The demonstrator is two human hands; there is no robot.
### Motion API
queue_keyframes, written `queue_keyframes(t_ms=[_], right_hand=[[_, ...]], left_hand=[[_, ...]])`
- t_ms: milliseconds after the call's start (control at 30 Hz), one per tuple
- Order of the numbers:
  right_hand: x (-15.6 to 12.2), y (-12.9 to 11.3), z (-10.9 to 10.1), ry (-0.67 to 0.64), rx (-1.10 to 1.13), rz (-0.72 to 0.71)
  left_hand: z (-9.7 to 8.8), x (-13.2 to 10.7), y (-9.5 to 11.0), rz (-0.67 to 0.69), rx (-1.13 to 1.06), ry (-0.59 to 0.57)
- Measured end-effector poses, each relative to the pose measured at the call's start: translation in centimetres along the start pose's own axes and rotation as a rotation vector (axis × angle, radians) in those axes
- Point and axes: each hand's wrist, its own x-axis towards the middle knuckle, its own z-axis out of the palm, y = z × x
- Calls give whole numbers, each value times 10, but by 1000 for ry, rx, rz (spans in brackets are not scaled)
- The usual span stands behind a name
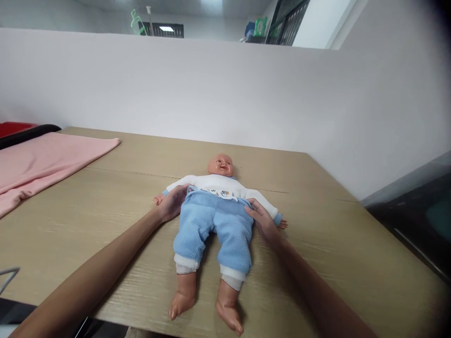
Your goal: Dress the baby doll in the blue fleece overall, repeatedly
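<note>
Pink cloth [52, 157] lying on the bench [116, 197], nine o'clock; green hanger [135, 19], eleven o'clock; dark barred frame [287, 23], one o'clock.

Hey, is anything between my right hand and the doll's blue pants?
Nothing visible is: your right hand touches the blue pants at the waist. The pink cloth lies apart, off to the left.

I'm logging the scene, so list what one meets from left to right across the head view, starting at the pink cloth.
Pink cloth, left hand, blue trousers, right hand, dark object at the right edge.
</note>
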Motion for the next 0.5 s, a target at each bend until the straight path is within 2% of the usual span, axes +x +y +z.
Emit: queue_keyframes(t_ms=[100,167,233,300,400,467,500], right_hand=[[-5,3,9,130,-68,-77],[-11,1,16,247,-148,-159],[-15,-7,24,349,-249,-255],[-12,-25,33,370,-346,-345],[17,-62,51,223,-450,-477],[53,-86,69,65,-476,-557],[73,-96,79,-66,-504,-576]], left_hand=[[5,-1,2,-44,-99,-49],[9,-2,2,-20,-149,-27],[12,-3,1,38,-160,21],[16,-4,-2,82,-151,60],[17,-7,-5,126,-87,90],[17,-9,-7,174,-39,113],[16,-10,-8,200,-12,123]])
